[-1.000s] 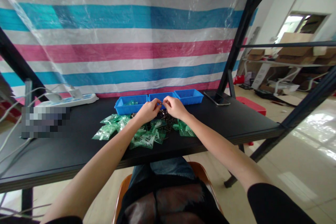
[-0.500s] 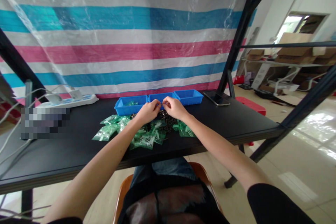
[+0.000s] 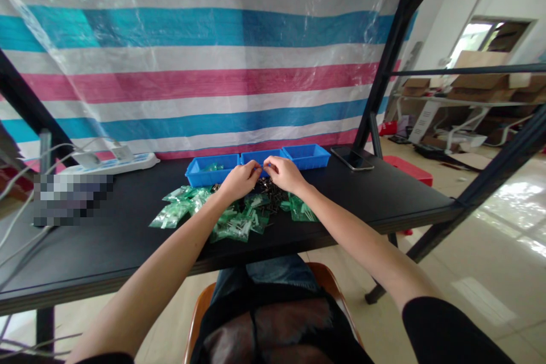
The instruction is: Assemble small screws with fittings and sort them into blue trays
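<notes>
My left hand (image 3: 242, 180) and my right hand (image 3: 282, 173) meet fingertip to fingertip in front of the middle blue bin (image 3: 260, 156). Both are closed in a pinch; what lies between the fingertips is too small to make out. Below them a heap of dark screws (image 3: 272, 196) lies on the black table. Green plastic packets with white pieces (image 3: 236, 224) are spread in front and to the left, and another green packet (image 3: 301, 209) lies by my right wrist. The left blue bin (image 3: 196, 177) holds a few clear green packets.
A right blue bin (image 3: 306, 158) stands beside the middle one. A phone (image 3: 352, 158) lies right of it on the table (image 3: 367, 199). At the left are a white power strip (image 3: 128, 165) with cables and a pixelated object (image 3: 70, 196). Black frame posts flank the table.
Both hands stay at nearly the same spot, with only a slight shift of the fingers. The fingertips look a little further apart.
</notes>
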### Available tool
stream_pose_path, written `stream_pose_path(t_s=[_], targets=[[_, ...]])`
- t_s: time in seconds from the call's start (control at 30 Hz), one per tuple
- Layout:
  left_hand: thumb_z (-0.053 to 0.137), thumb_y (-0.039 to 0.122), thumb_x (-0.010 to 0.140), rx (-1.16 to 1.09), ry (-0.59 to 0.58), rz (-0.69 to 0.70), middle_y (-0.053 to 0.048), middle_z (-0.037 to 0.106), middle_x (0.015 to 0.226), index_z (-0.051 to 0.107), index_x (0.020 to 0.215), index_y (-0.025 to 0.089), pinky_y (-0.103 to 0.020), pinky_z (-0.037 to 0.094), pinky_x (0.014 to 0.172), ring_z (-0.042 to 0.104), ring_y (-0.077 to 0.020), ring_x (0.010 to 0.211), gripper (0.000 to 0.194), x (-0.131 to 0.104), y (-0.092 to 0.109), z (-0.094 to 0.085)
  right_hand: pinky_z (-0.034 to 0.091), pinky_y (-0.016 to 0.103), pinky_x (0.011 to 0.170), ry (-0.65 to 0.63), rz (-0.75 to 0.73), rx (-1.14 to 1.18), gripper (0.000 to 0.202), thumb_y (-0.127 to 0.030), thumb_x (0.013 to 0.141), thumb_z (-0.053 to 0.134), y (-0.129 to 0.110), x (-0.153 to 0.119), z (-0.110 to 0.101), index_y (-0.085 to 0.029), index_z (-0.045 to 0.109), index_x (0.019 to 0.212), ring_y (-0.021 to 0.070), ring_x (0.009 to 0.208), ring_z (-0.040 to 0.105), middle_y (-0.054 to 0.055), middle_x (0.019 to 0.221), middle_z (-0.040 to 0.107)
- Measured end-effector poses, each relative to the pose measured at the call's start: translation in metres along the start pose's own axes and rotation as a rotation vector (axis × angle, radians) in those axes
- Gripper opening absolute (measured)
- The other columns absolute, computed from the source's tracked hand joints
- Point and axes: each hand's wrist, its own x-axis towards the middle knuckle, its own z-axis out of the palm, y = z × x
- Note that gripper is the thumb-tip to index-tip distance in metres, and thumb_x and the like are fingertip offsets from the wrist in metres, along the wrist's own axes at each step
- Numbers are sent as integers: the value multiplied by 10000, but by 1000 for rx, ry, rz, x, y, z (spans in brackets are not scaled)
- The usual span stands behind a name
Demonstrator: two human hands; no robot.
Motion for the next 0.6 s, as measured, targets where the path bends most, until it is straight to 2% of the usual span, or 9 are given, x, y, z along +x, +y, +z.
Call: stream_pose_path(t_s=[0.2, 0.6], targets=[[409, 273, 867, -10, 37, 11, -6, 605, 661, 532, 1009, 181, -251, 334, 546, 563, -174, 593, 209, 0, -1, 2, 309, 238, 585, 3, 27, -8, 84, -190, 834, 479, -1, 0, 0, -192, 558, 806, 117, 576, 442, -21, 652, 517], [352, 276, 895, 40, 19, -2, -18, 595, 646, 539, 887, 190, -255, 326, 545, 581, -188, 614, 207, 0, 1, 0, 283, 215, 555, -7, 7, 10, 54, -178, 814, 507, 0, -1, 2, -188, 560, 823, 100, 559, 427, -38, 628, 481]])
